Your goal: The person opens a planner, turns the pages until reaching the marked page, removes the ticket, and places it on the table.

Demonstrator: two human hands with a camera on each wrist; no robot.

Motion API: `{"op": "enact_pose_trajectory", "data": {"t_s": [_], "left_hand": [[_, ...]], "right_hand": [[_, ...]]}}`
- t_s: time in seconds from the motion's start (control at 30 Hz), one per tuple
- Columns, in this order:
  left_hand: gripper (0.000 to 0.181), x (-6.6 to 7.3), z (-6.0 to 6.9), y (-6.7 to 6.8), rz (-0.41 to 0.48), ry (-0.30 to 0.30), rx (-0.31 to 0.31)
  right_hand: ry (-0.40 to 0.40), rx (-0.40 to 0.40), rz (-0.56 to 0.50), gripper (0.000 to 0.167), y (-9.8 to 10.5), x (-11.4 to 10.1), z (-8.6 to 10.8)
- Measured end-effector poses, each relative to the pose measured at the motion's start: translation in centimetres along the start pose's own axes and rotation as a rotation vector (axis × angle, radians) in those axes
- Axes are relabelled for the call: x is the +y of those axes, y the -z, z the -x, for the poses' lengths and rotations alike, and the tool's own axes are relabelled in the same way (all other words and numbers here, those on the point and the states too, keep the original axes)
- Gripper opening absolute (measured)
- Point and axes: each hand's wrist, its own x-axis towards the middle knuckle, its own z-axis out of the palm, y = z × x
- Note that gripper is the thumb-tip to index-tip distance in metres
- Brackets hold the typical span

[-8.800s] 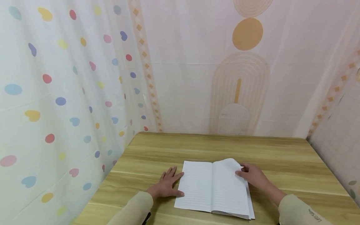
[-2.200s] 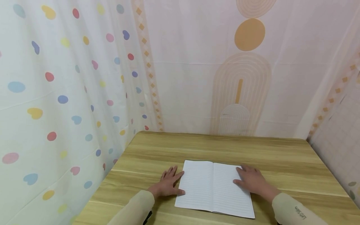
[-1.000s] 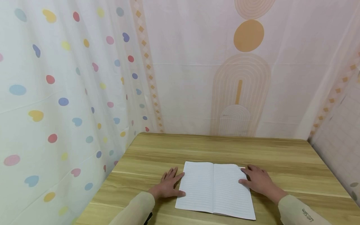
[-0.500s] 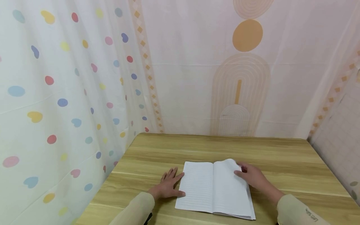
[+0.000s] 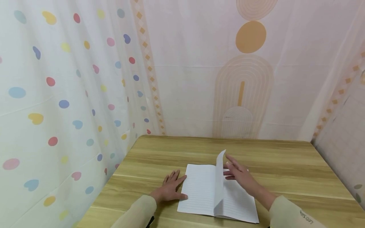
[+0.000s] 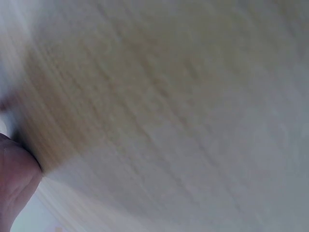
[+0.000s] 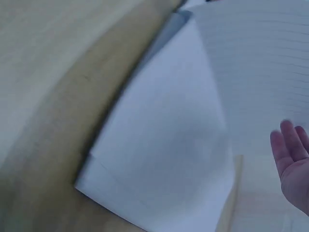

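An open notebook [image 5: 198, 190] with lined white pages lies on the wooden table. One page [image 5: 219, 180] stands nearly upright at the spine, its top curling to the right. My left hand [image 5: 168, 189] rests flat at the notebook's left edge, fingers spread, with thumb and index finger touching the paper. Just right of the raised page, my right hand [image 5: 242, 177] has its fingers extended toward it; whether they touch is hard to tell. In the right wrist view, that lined page [image 7: 260, 67] rises beside the straight fingers [image 7: 292, 145]. Only a blurred part of the left hand [image 6: 17, 179] shows in the left wrist view.
The wood-grain table [image 5: 159, 152] extends around the notebook. A curtain with coloured dots [image 5: 65, 104] hangs along the left side, and a pale patterned curtain [image 5: 188, 95] hangs behind the far edge.
Half a second ago my right hand pinched the right page's upper corner; now the page stands at the spine and the hand has moved left with fingers straightened. My left hand has stayed put.
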Motion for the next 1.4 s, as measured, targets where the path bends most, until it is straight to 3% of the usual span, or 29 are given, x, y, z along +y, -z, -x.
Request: {"op": "enact_pose_trajectory", "data": {"t_s": [0.07,0.17,0.33,0.5,0.6,0.83,1.1,1.3,1.4], "left_hand": [[0.092,0.0,0.0,0.0,0.001,0.0,0.002],[0.089,0.0,-0.1,-0.1,-0.001,0.007,0.006],[0.067,0.1,-0.3,-0.2,0.059,0.014,0.042],[0.062,0.0,-0.5,-0.3,0.153,0.016,0.093],[0.065,-0.1,-0.6,-0.4,0.169,0.021,0.107],[0.094,0.0,-0.4,-0.5,0.007,0.02,0.047],[0.091,0.4,0.1,-0.3,-0.007,0.014,0.033],[0.091,0.4,0.0,-0.3,-0.024,0.02,0.03],[0.091,0.4,0.0,-0.3,-0.023,0.022,0.023]], "right_hand": [[0.051,-0.061,0.113,0.055,-0.8,0.6,0.2],[0.115,-0.138,0.364,0.054,-1.6,1.4,0.6],[0.214,-0.278,0.782,0.062,-2.3,2.7,1.3],[0.248,-0.36,1.014,0.069,-2.6,3.7,1.6],[0.251,-0.389,1.054,0.067,-2.8,4.0,1.7],[0.233,-0.408,1.06,0.066,-2.8,3.4,2.0],[0.279,-0.341,1.094,0.062,-1.4,3.3,2.1],[0.304,-0.26,1.126,0.06,0.5,4.5,1.7],[0.278,-0.225,1.121,0.062,1.7,5.2,1.5]]}}
